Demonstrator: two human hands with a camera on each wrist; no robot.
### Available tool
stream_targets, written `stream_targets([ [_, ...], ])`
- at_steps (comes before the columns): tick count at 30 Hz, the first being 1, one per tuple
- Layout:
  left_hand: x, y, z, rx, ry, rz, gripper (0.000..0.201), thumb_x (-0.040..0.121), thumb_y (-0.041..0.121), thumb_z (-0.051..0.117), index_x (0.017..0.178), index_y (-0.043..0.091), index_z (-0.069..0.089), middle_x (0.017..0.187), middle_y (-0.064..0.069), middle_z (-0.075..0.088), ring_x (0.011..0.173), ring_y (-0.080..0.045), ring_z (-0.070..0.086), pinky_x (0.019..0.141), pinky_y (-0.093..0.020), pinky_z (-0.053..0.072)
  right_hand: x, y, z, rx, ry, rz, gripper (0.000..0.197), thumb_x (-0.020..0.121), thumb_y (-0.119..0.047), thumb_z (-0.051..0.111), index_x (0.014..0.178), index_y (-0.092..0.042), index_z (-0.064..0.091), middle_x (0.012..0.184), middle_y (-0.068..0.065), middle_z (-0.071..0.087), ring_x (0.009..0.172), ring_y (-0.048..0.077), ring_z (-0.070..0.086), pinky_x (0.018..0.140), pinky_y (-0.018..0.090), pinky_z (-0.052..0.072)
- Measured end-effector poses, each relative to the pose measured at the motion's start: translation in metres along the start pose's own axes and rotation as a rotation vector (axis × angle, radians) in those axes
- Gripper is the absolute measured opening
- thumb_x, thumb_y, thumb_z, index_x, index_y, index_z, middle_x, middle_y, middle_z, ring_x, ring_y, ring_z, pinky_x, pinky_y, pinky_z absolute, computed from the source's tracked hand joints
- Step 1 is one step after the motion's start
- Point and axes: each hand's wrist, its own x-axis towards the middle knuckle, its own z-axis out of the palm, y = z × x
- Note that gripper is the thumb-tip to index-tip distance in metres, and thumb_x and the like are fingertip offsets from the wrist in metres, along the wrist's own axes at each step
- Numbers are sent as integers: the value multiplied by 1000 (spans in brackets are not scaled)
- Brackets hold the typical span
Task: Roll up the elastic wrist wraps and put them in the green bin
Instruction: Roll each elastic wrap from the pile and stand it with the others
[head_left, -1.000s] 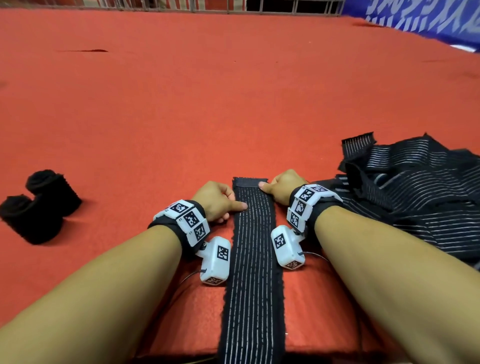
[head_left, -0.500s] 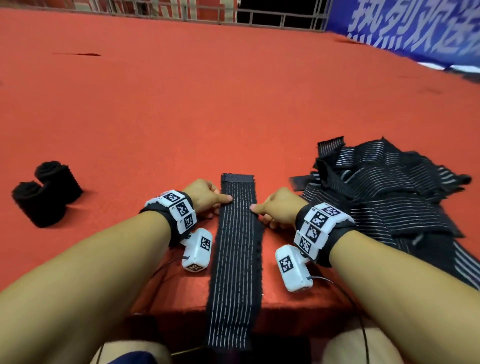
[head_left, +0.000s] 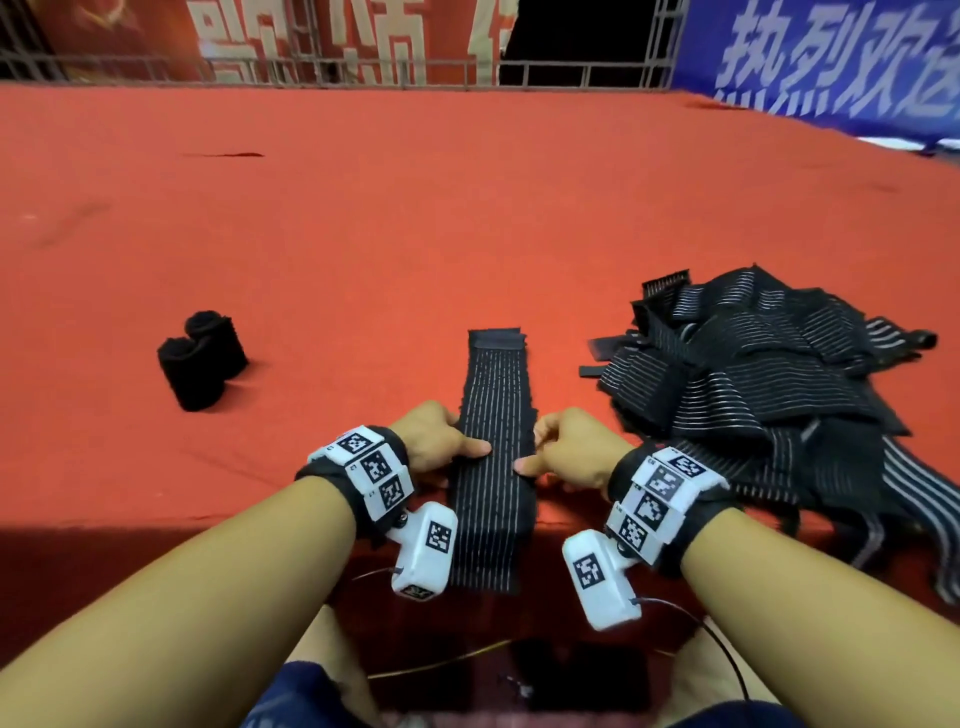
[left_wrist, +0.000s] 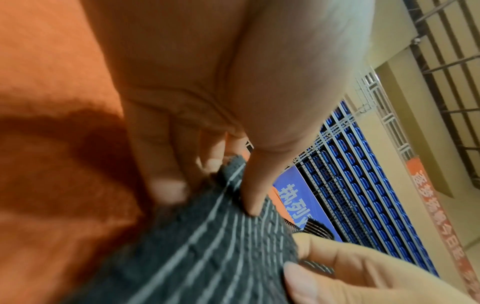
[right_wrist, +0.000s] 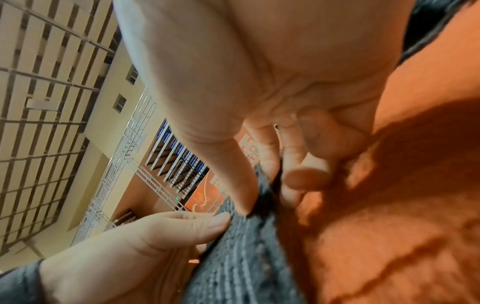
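Two rolls (head_left: 202, 364) stand finished on the counter (head_left: 363, 234) to my left, one strap (head_left: 496, 441) lies flat in front of me, its near end hanging over the edge. My left hand (head_left: 436, 441) pinches its left edge, my right hand (head_left: 571, 452) its right edge, thumbs on top. No roll started yet here. A big pile (head_left: 769, 395) waits on my right, and I can't see the green bin anywhere.

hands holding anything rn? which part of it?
Both hold the flat wrist wrap by its long side edges, near mid-length: left hand pinches the left edge, right hand the right, thumbs on top.
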Motion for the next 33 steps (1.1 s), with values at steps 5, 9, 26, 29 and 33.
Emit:
stream_targets([
  [5,-7,-3,7,-146,73,38,22,98,17,65,110,0,68,101,-16,76,89,-29,72,84,-39,58,-19,2,5,122,-97,14,24,86,-7,76,86,-15,53,61,2,61,43,11,49,40,20,28],
  [9,-9,-4,15,-204,126,46,26,100,21,62,113,-1,66,105,-16,75,100,-33,73,98,-49,55,-35,8,14,213,-103,-22,24,81,2,80,79,-10,59,56,-2,64,45,7,56,44,19,43],
  [26,-27,-17,43,-440,128,42,30,86,10,78,112,-2,67,100,-16,77,94,-33,74,90,-49,59,-45,27,22,268,-8,-122,18,98,-13,64,85,-3,57,59,1,48,43,2,43,44,12,35],
  [29,-28,-18,46,-452,171,57,32,89,17,77,111,-5,67,98,-18,76,91,-34,75,88,-50,60,-48,30,22,298,-80,-134,19,85,-6,79,94,2,64,69,4,68,62,10,63,66,24,55],
  [33,-32,-15,47,-419,198,67,39,95,34,70,102,-5,67,94,-16,75,81,-28,73,80,-40,61,-51,31,21,295,-35,-166,11,83,0,78,89,-2,69,78,12,76,77,18,70,90,38,56],
])
